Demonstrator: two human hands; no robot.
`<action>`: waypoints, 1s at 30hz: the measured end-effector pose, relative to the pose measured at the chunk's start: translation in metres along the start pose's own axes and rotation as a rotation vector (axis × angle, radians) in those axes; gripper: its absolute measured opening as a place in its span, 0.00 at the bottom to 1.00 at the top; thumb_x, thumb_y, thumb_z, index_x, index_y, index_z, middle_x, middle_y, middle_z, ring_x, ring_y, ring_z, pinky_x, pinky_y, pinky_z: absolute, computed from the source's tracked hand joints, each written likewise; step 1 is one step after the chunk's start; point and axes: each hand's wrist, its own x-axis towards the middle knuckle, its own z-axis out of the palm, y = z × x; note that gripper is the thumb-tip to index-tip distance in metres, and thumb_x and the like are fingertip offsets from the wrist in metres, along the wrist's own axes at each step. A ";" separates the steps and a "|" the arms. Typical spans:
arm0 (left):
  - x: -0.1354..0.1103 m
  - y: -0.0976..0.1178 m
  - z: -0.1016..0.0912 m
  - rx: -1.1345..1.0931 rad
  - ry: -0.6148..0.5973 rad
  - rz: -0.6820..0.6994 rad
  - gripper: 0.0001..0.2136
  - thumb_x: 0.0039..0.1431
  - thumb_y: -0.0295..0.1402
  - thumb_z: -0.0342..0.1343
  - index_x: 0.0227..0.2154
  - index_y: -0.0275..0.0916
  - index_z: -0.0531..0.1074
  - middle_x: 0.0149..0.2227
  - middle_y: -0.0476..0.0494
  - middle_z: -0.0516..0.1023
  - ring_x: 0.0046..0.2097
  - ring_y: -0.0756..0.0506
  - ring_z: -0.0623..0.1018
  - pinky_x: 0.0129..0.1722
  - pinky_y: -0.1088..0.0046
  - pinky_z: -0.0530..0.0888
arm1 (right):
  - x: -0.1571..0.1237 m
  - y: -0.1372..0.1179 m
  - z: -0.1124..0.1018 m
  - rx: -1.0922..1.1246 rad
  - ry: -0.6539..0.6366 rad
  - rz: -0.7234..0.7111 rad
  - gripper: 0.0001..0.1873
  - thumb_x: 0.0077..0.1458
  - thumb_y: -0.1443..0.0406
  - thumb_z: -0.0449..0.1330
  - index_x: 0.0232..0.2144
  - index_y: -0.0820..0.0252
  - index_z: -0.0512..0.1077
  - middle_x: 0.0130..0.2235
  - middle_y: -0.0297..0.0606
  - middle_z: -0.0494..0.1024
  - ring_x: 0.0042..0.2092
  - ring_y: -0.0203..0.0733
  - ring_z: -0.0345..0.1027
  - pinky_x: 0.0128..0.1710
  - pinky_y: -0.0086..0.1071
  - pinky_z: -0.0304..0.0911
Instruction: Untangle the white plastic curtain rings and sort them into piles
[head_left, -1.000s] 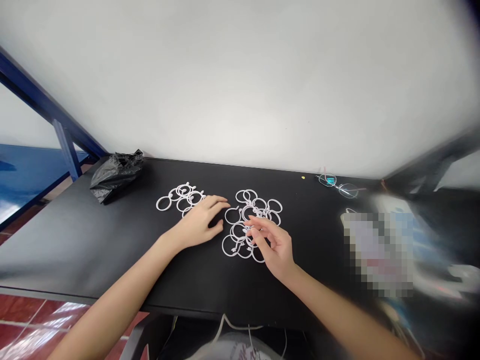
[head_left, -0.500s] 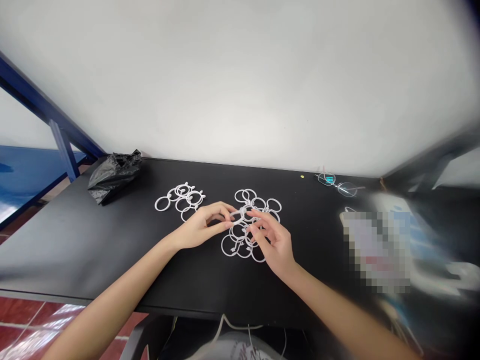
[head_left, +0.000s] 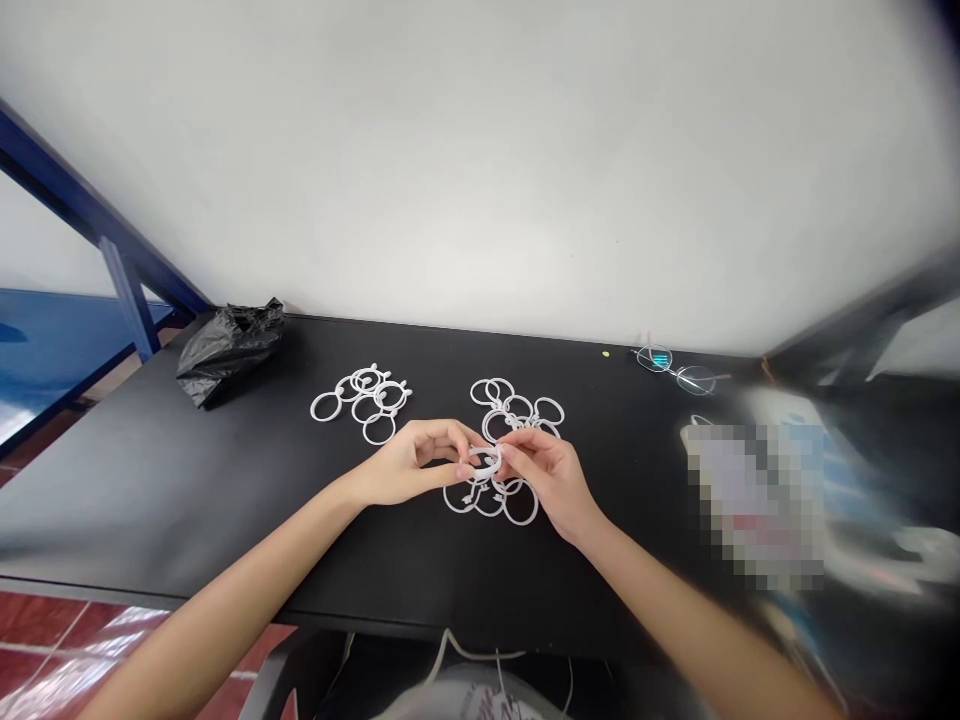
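Between my two hands is a white plastic curtain ring, held above a group of similar rings. My left hand pinches its left side between thumb and fingers. On the opposite side, the thumb and fingertips of my right hand close on the ring near its top right. Several loose white rings with small tabs lie under and around my hands, some overlapping and partly hidden by my fingers. Farther left, a second group of white rings with small knobs rests on the black table.
A crumpled black plastic bag lies at the table's back left. Eyeglasses rest near the wall at the back right. A blurred, partly pixelated packet is on the right. Blue metal framing stands at the left.
Both hands have come slightly lower and nearer to me with the ring. My right fingers, spread beside the ring before, are now closed on it.
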 end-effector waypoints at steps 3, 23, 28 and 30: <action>0.001 -0.003 0.005 0.136 0.095 -0.005 0.12 0.63 0.38 0.56 0.45 0.37 0.68 0.44 0.41 0.71 0.43 0.47 0.74 0.41 0.69 0.74 | -0.002 0.002 0.004 -0.041 0.069 -0.089 0.08 0.53 0.59 0.67 0.31 0.59 0.77 0.27 0.33 0.77 0.28 0.36 0.74 0.33 0.32 0.73; 0.000 -0.002 0.014 0.481 0.106 -0.037 0.11 0.65 0.40 0.51 0.46 0.39 0.64 0.31 0.53 0.62 0.29 0.52 0.63 0.29 0.76 0.66 | -0.009 0.008 0.010 -0.092 0.075 -0.249 0.02 0.55 0.65 0.65 0.33 0.55 0.78 0.31 0.34 0.80 0.32 0.38 0.78 0.36 0.33 0.76; -0.003 0.002 -0.012 0.863 0.315 0.038 0.12 0.66 0.41 0.50 0.46 0.39 0.65 0.36 0.47 0.69 0.36 0.47 0.70 0.39 0.69 0.70 | -0.008 0.009 0.004 -0.048 0.047 -0.185 0.21 0.55 0.61 0.65 0.52 0.49 0.72 0.44 0.39 0.81 0.38 0.42 0.78 0.33 0.34 0.75; -0.004 0.001 -0.031 1.104 0.477 0.066 0.13 0.67 0.41 0.47 0.45 0.37 0.66 0.38 0.43 0.70 0.41 0.44 0.71 0.44 0.64 0.70 | -0.007 0.009 0.003 -0.060 0.069 -0.190 0.20 0.57 0.60 0.63 0.53 0.49 0.71 0.46 0.40 0.80 0.37 0.40 0.77 0.31 0.33 0.74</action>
